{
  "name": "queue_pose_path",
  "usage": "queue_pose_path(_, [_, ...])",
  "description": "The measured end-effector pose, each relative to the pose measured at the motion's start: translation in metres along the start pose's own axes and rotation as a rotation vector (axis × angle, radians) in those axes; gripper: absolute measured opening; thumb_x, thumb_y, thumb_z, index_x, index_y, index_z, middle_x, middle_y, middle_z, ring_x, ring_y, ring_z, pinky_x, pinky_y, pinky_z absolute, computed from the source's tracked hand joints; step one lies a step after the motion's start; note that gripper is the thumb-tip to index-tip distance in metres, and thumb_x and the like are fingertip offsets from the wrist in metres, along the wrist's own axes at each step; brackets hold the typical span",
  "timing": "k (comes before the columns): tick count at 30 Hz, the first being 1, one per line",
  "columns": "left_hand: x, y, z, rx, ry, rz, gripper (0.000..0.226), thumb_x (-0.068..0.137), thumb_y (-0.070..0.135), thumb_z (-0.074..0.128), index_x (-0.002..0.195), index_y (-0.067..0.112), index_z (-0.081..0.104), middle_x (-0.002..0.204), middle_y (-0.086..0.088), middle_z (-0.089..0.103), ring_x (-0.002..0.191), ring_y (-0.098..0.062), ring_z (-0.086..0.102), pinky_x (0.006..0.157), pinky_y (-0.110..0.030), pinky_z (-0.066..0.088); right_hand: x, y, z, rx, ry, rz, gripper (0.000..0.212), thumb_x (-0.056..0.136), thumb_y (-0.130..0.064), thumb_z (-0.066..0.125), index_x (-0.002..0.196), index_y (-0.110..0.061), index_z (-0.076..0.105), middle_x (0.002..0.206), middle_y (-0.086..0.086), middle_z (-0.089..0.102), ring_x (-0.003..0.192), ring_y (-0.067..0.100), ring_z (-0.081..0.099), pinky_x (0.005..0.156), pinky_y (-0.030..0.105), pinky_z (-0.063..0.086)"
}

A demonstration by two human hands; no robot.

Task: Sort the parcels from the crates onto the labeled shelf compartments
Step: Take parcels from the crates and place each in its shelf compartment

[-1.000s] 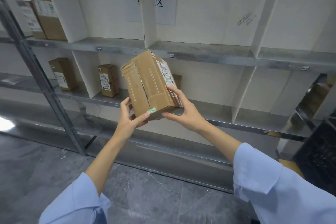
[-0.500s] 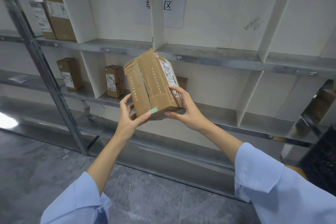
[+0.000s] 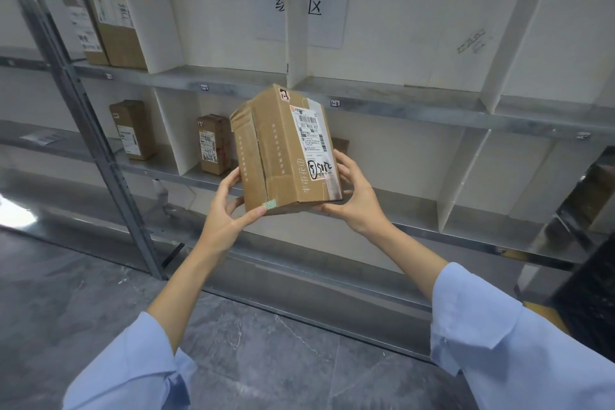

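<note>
You hold the parcel [image 3: 283, 150] up in front of the shelf [image 3: 399, 100], and it hides most of a small box [image 3: 341, 145] behind. The fingers of your left hand [image 3: 229, 210] and right hand [image 3: 356, 200] curl around its bottom corners. A taped box [image 3: 213, 143] stands in the compartment at left. The parcel's label now faces you more than before.

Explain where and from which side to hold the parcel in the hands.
Grip the parcel low on its two opposite sides, from left and right, as the left hand and right hand do: it is tall and flat-faced, so a low grip likely steadies it.
</note>
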State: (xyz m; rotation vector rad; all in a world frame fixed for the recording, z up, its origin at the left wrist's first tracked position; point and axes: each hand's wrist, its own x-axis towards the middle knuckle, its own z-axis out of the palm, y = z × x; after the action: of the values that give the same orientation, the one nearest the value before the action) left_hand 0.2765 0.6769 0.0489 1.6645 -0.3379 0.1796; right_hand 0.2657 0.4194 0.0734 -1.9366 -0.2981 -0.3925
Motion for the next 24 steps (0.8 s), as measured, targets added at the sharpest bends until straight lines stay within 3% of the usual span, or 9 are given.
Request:
queue_pose_path(6, [0.0013, -0.0069, -0.0005, 0.117, 0.007, 0.065, 0.090, 0.081, 0.018, 0.078, 0.148, 0.045, 0.024, 0.146, 0.023, 0.034, 0.118, -0.010, 0.052, 0.084, -0.020, 0.049, 0.0032, -0.0004, 0.0021, -0.009, 0.017, -0.029, 0.116, 0.058, -0.015, 0.096, 0.151, -0.033, 0.028, 0.145, -0.008, 0.036, 0.136, 0.008, 0.039, 0.110, 0.030, 0.040])
queue_pose_path(10, [0.0014, -0.0074, -0.0025, 0.139, -0.008, 0.067, 0.088, 0.078, 0.024, 0.080, 0.140, 0.059, 0.028, 0.153, 0.018, 0.028, 0.122, -0.011, 0.051, 0.087, -0.026, 0.050, 0.0045, 0.0028, 0.0011, -0.063, 0.009, -0.036, 0.127, 0.057, -0.012, 0.096, 0.157, -0.016, 0.018, 0.145, -0.003, 0.030, 0.136, 0.007, 0.034, 0.100, 0.000, 0.029])
queue_pose_path(13, [0.0007, -0.0048, 0.0012, 0.162, -0.032, 0.101, 0.085, 0.079, 0.023, 0.081, 0.135, 0.063, 0.031, 0.149, 0.021, 0.026, 0.127, -0.011, 0.046, 0.092, -0.027, 0.051, 0.0036, 0.0043, 0.0021, -0.077, 0.015, -0.044, 0.120, 0.057, -0.008, 0.095, 0.153, -0.014, 0.025, 0.141, -0.004, 0.028, 0.135, 0.012, 0.036, 0.093, -0.005, 0.029])
queue_pose_path(16, [0.0005, -0.0039, 0.0062, 0.133, -0.053, 0.082, 0.087, 0.081, 0.011, 0.078, 0.137, 0.057, 0.031, 0.148, 0.021, 0.026, 0.133, -0.009, 0.038, 0.085, -0.018, 0.052, 0.0024, 0.0042, 0.0052, -0.063, 0.034, -0.035, 0.116, 0.057, -0.010, 0.095, 0.151, -0.017, 0.028, 0.143, -0.005, 0.030, 0.134, 0.011, 0.037, 0.099, 0.004, 0.033])
queue_pose_path(18, [0.0010, -0.0053, 0.0070, 0.115, -0.071, 0.053, 0.091, 0.080, 0.008, 0.079, 0.143, 0.050, 0.029, 0.150, 0.022, 0.028, 0.136, -0.007, 0.034, 0.090, -0.022, 0.049, 0.0011, 0.0026, 0.0064, -0.060, 0.017, -0.025, 0.110, 0.061, -0.015, 0.094, 0.149, -0.021, 0.028, 0.149, -0.004, 0.032, 0.135, 0.008, 0.037, 0.104, 0.015, 0.036])
queue_pose_path(22, [0.0019, -0.0056, 0.0054, 0.146, -0.104, -0.011, 0.106, 0.068, 0.028, 0.089, 0.149, 0.043, 0.023, 0.144, 0.031, 0.032, 0.133, 0.001, 0.037, 0.095, -0.031, 0.047, -0.0019, 0.0047, 0.0064, -0.021, -0.061, 0.020, 0.105, 0.062, -0.020, 0.091, 0.145, -0.027, 0.028, 0.151, -0.008, 0.041, 0.139, 0.004, 0.038, 0.114, 0.043, 0.039])
queue_pose_path(24, [0.0016, -0.0029, 0.0049, 0.132, -0.104, -0.023, 0.108, 0.058, 0.044, 0.088, 0.145, 0.048, 0.023, 0.143, 0.033, 0.033, 0.129, 0.005, 0.039, 0.093, -0.029, 0.048, -0.0030, 0.0056, 0.0062, -0.008, -0.081, 0.042, 0.104, 0.063, -0.015, 0.091, 0.145, -0.029, 0.028, 0.150, -0.012, 0.041, 0.138, -0.002, 0.037, 0.114, 0.047, 0.039])
